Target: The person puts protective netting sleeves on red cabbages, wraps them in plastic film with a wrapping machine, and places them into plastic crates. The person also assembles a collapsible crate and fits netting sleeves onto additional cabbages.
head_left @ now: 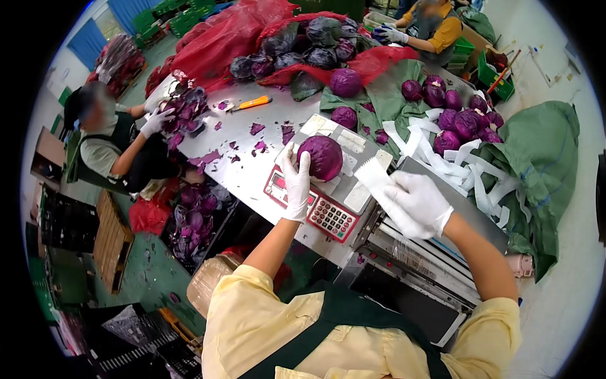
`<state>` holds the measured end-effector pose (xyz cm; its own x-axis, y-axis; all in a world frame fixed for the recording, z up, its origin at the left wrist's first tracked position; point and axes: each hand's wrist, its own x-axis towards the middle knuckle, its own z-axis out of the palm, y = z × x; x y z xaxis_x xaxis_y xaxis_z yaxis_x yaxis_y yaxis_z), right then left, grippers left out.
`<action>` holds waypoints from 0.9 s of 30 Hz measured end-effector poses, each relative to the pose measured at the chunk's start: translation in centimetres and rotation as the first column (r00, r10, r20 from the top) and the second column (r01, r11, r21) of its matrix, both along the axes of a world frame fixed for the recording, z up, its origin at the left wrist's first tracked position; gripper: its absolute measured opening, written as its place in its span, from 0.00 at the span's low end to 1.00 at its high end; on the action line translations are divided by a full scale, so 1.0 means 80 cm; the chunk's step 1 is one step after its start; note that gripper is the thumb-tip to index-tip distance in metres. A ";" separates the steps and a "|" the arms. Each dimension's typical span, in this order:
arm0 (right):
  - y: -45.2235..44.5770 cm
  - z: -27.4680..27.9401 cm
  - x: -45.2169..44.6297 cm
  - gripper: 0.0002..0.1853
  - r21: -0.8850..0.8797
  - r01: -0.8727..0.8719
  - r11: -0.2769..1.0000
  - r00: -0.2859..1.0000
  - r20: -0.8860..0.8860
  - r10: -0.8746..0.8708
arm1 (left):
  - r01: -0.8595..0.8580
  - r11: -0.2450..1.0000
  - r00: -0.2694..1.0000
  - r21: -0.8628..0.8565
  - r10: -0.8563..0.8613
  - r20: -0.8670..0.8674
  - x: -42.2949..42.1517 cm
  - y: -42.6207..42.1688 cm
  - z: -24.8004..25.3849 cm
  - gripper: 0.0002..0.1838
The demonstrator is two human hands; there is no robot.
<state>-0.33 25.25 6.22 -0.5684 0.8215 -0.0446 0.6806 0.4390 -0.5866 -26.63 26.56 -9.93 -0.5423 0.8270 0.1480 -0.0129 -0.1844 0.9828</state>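
A peeled purple cabbage (320,158) rests on the metal plate of a scale with a red-edged keypad (332,216). White-gloved, my left hand (295,183) touches the cabbage's left side, its fingers up against it and the thumb near its front. My right hand (420,202), also gloved in white, grips a white strip (377,178) whose jagged end points toward the cabbage. Under my right hand lies a wrapping machine with rollers (420,252). Several white strips (483,177) lie loose to the right of the scale.
Purple cabbages (466,124) sit on green sacking (546,170) at the right. Unpeeled cabbages (322,31) lie on red netting (233,38) at the back. An orange knife (252,103) lies beyond the scale. Co-workers (104,136) are at the left and back right (435,28).
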 end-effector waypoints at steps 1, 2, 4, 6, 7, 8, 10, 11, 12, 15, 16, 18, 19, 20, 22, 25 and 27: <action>-0.015 0.000 -0.001 0.15 -0.093 0.022 0.995 0.997 -0.075 -0.029 | -0.012 1.000 1.000 -0.003 0.012 0.002 -0.004 -0.002 -0.003 0.32; -0.029 -0.001 -0.003 0.15 -0.187 0.036 0.982 0.987 -0.145 -0.064 | -0.032 0.998 0.995 0.057 0.027 0.100 -0.005 -0.006 -0.006 0.30; -0.048 -0.013 -0.004 0.15 -0.299 0.057 0.953 0.971 -0.204 -0.122 | -0.148 0.987 0.988 0.066 0.145 0.050 -0.007 -0.021 -0.005 0.27; -0.065 -0.016 -0.009 0.15 -0.405 0.068 0.912 0.948 -0.258 -0.185 | -0.184 0.982 0.983 0.036 0.184 -0.007 0.021 -0.072 0.044 0.22; -0.075 -0.016 -0.013 0.15 -0.410 0.064 0.910 0.961 -0.222 -0.167 | 0.054 0.998 0.997 0.042 -0.056 0.054 0.038 -0.101 0.073 0.21; -0.086 -0.017 -0.018 0.15 -0.418 0.054 0.907 0.973 -0.184 -0.143 | 0.228 0.969 0.972 0.094 -0.232 0.039 0.055 -0.120 0.073 0.20; -0.101 -0.032 -0.027 0.15 -0.440 0.032 0.898 0.990 -0.111 -0.090 | 0.402 0.916 0.862 0.002 -0.379 0.336 0.095 -0.170 0.095 0.13; -0.116 -0.022 -0.034 0.17 -0.526 0.021 0.850 0.986 -0.131 -0.106 | 0.383 0.924 0.859 -0.023 -0.346 0.378 0.101 -0.186 0.095 0.11; -0.130 -0.011 -0.041 0.18 -0.606 0.012 0.795 0.980 -0.149 -0.128 | 0.340 0.940 0.840 0.028 -0.317 0.441 0.102 -0.197 0.101 0.10; -0.135 -0.017 -0.033 0.21 -0.895 -0.267 0.357 0.810 -0.409 -0.420 | 0.272 0.960 0.789 0.063 -0.260 0.557 0.089 -0.225 0.096 0.09; -0.131 -0.022 -0.028 0.18 -0.782 -0.448 0.433 0.753 -0.591 -0.288 | 0.251 0.964 0.743 0.088 -0.250 0.621 0.091 -0.236 0.107 0.08; -0.154 -0.022 -0.046 0.14 -0.642 -0.218 0.735 0.789 -0.559 -0.254 | 0.280 0.947 0.618 0.160 -0.306 0.724 0.100 -0.266 0.137 0.07; -0.165 -0.035 -0.056 0.16 -0.398 -0.248 0.883 0.759 -0.646 -0.078 | 0.264 0.961 0.768 0.087 -0.264 0.583 0.099 -0.270 0.128 0.05; -0.175 -0.041 -0.063 0.19 -0.499 -0.228 0.836 0.760 -0.628 -0.167 | 0.222 0.973 0.824 0.069 -0.225 0.520 0.103 -0.279 0.123 0.06; -0.187 -0.062 -0.078 0.21 -0.368 -0.193 0.909 0.703 -0.698 -0.133 | 0.063 0.992 0.930 0.105 -0.097 0.355 0.112 -0.276 0.102 0.09; -0.194 -0.072 -0.091 0.20 -0.422 -0.146 0.895 0.600 -0.757 -0.259 | -0.172 0.949 0.958 0.263 0.223 -0.179 0.107 -0.275 0.097 0.08; -0.190 -0.080 -0.089 0.17 -0.422 -0.167 0.891 0.569 -0.780 -0.263 | -0.212 0.926 0.919 0.312 0.298 -0.258 0.106 -0.278 0.115 0.08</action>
